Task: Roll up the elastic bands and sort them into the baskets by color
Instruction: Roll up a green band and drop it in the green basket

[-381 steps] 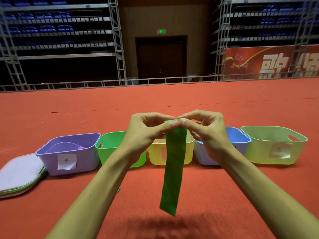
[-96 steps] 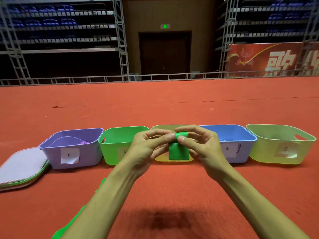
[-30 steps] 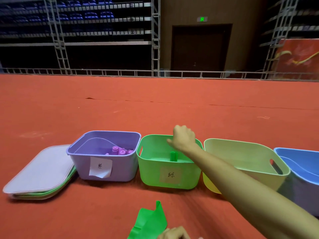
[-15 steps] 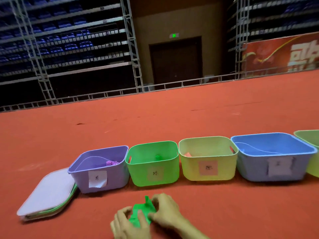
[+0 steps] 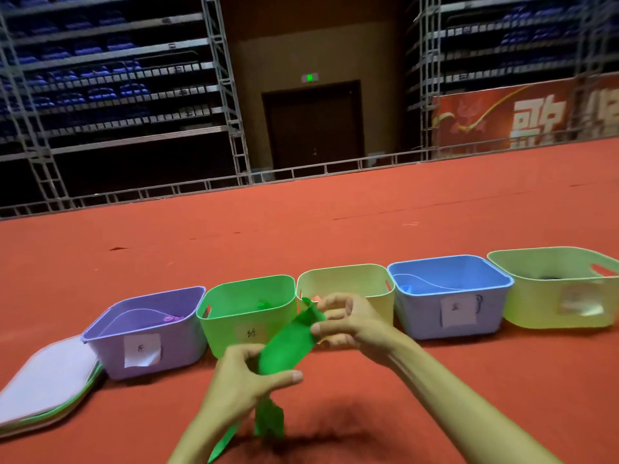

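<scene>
Red carpet (image 5: 335, 236) fronts dark bleachers (image 5: 100, 78); 5 baskets (image 5: 248, 283) line it; left hand (image 5: 241, 380) and right hand (image 5: 355, 324) pinch a green band (image 5: 288, 343).

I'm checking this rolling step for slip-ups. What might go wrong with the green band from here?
The right hand pinches only the top end of the green band; the strip may slip free.
The tail below the left hand hangs crumpled, so the roll may start crooked.
The yellow basket sits right beside the green basket; a drop could land wrong.
</scene>
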{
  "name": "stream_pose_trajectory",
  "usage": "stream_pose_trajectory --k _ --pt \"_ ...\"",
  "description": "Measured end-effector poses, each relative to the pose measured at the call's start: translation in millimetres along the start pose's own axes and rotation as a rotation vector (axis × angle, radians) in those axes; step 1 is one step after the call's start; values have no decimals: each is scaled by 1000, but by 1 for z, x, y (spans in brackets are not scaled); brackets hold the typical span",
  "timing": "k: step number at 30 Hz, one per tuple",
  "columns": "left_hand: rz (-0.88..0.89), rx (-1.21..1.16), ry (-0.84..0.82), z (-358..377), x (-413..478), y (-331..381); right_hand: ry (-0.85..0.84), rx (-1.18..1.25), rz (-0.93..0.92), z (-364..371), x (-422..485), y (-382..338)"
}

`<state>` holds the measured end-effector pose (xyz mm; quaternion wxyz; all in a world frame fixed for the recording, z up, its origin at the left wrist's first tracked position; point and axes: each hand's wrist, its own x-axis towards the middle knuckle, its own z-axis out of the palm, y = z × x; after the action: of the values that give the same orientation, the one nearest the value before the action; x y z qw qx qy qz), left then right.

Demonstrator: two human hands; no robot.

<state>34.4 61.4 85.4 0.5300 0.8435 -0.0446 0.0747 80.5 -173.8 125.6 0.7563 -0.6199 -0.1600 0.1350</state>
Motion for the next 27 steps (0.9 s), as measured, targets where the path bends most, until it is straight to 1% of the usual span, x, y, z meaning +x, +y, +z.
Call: stream_pose_trajectory --k 3,7,10,11,12,15,16,23,27 --pt "76 -58 -82 8 0 38 79 35 -84 -13 -13 -28" --pt "150 -155 -169 13 -6 92 125 46 -219 -19 -30 -58" --pt "210 -174 -283 11 -9 118 115 -19 -289 -21 -40 -75" --pt "244 -184 -292 12 -10 124 95 -60 -299 -21 -42 -78" --pt "275 -206 -256 12 -8 128 69 -118 -303 -20 -44 -82" --pt "307 -306 -80 16 -4 144 -3 -290 -310 -16 -47 -87" --pt "309 -328 -55 17 -3 149 -17 -319 -316 -14 -49 -88" --pt "307 -328 -36 22 -6 158 -46 -424 -352 -17 -60 -97" --pt "297 -377 -60 20 -6 164 43 -392 -407 -16 -66 -101"
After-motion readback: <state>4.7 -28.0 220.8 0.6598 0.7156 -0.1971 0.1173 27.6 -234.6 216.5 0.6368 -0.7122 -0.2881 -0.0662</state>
